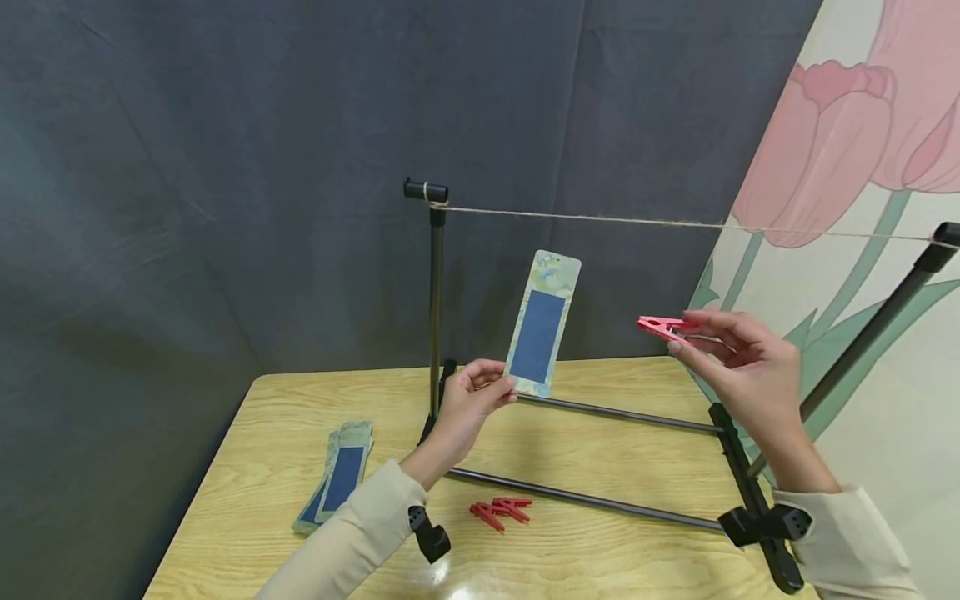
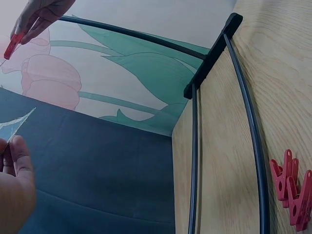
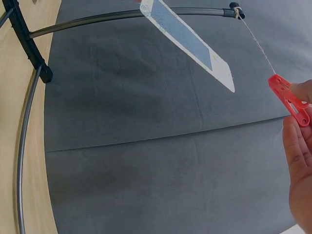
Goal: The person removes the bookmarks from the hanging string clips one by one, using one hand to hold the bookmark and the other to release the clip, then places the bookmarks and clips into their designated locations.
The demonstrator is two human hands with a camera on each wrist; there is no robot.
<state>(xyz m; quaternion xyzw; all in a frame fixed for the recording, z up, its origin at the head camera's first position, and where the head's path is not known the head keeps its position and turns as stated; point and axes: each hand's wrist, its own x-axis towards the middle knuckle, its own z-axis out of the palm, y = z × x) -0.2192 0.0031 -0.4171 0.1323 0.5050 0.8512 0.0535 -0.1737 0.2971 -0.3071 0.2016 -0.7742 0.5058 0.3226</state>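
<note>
My left hand [image 1: 468, 408] pinches the lower left corner of a bookmark-like card [image 1: 542, 325], blue with a pale floral border. The card is held tilted in the air, its top below the string [image 1: 600, 218]. To the right, my right hand [image 1: 750, 367] pinches a red clothespin [image 1: 663, 325] between thumb and fingers, its nose pointing left toward the card. In the right wrist view the clothespin [image 3: 290, 100] overlaps the line of the string; the head view shows it lower than the string.
A black rod frame [image 1: 435, 308] holds the string between two posts. On the wooden table [image 1: 600, 550] lie several red clothespins [image 1: 501, 510] near the front rod. A small pile of similar cards [image 1: 341, 475] lies at the left. Behind hangs a dark curtain [image 1: 300, 167].
</note>
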